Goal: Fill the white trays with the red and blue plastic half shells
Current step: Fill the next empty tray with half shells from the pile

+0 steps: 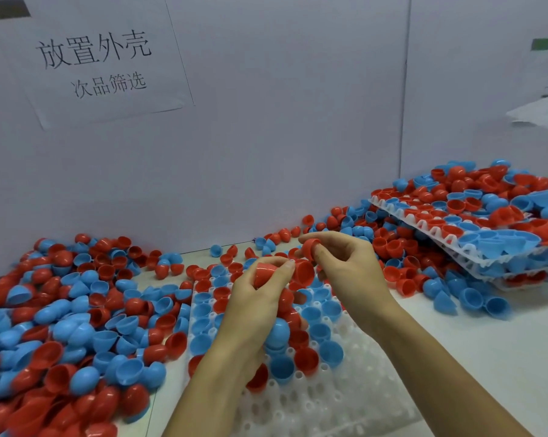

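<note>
A white tray [338, 395] with round pockets lies on the table in front of me, its far half holding red and blue half shells. My left hand [253, 307] hovers over it, gripping a red half shell [266, 272] at the fingertips and cupping several more shells, one blue [277, 334], in the palm. My right hand [345, 266] is just to the right, pinching a red half shell [309, 247] between thumb and forefinger. Another red shell [304, 272] sits between the two hands.
A big loose pile of red and blue shells [61, 326] covers the table's left side. More shells run along the wall [266, 137]. A stack of filled white trays [474, 234] stands at the right, with loose shells on top. A paper sign hangs on the wall.
</note>
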Demonstrator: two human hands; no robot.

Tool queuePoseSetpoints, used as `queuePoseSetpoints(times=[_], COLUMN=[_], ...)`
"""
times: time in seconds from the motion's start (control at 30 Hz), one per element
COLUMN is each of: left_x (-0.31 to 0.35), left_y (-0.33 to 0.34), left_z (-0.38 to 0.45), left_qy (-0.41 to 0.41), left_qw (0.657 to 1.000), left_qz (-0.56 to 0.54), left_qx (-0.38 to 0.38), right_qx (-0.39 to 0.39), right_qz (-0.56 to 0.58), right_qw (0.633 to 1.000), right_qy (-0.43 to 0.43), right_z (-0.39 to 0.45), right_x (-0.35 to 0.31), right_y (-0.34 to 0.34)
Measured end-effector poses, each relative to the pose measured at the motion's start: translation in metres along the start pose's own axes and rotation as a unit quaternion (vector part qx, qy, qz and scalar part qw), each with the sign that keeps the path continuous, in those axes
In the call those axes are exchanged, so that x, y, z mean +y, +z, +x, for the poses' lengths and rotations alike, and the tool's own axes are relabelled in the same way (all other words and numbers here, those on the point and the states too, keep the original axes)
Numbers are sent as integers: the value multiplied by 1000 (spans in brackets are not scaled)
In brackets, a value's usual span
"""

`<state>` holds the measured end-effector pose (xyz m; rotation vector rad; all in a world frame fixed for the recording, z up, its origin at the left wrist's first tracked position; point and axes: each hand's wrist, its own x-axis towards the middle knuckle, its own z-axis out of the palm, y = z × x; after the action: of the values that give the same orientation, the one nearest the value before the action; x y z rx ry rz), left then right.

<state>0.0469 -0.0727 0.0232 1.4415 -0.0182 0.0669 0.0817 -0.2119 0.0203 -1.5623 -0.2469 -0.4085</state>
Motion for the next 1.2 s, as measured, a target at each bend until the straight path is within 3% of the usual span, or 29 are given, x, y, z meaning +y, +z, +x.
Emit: queuePoseSetpoints(times=[0.2, 0.4, 0.47, 0.57, 0.67, 0.77, 0.9, 1.03, 1.2], left_x=[9, 13, 11, 7, 5, 4, 3, 5, 4], left_y=[3, -7, -9, -6, -3, 0, -5, -13, -13], left_z=[-8, -5, -4, -3, -3, -4, 0, 4, 4], left_qy=[-97, -82, -69, -58, -65, -70, -68, -73, -96], left_qw=[990, 984, 989, 996, 995, 994, 997, 992, 987], left_qz=[-77, -155, -132, -68, -44, -39, -42, -88, -111], left_qx=[-66, -5, 12, -24, -55, -74, 6, 53, 56], right_qx=[7, -50, -69, -154, -191, -191, -153, -263, -311], right_qz=[39, 19, -8, -30, -60, -96, -162, -357, -481], right_qw=[999, 999, 998, 987, 979, 975, 975, 893, 809], right_qy=[-30, 8, -10, -24, -45, -56, -5, 77, 130], right_z=[-1, 4, 3, 0, 1, 2, 7, 3, -5], right_x=[-1, -2, -2, -4, -7, -8, -7, -7, -9], right_y=[7, -7, -9, -8, -16, -25, -50, -68, -56])
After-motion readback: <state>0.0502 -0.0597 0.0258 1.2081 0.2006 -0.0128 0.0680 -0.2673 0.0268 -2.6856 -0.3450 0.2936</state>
